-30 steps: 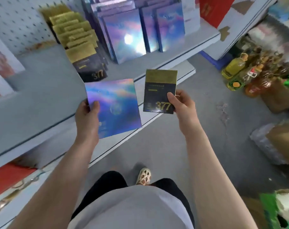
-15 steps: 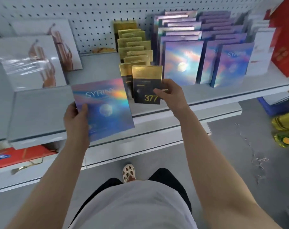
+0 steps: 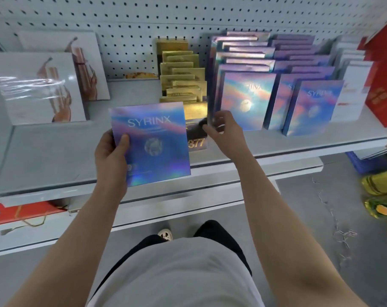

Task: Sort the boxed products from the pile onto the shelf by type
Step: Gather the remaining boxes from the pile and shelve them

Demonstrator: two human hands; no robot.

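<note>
My left hand (image 3: 109,156) grips a holographic blue-purple SYRINX box (image 3: 152,142) by its left edge, held upright in front of the grey shelf (image 3: 55,156). My right hand (image 3: 223,131) pinches the right edge of a black and gold box marked 377 (image 3: 197,138). That box stands at the front of the row of gold-topped boxes (image 3: 181,72), its left part hidden behind the SYRINX box. Just to the right stand rows of matching holographic boxes (image 3: 248,100).
White boxes with a copper figure (image 3: 39,94) lean at the shelf's left. White boxes (image 3: 352,85) and a red carton (image 3: 383,85) stand at the right. A red box (image 3: 22,213) lies on the lower shelf. Yellow bottles (image 3: 380,185) sit on the floor at right.
I have turned to face the shelf. My right hand carried the 377 box forward to the front of the gold row. The left hand lifted the SYRINX box slightly.
</note>
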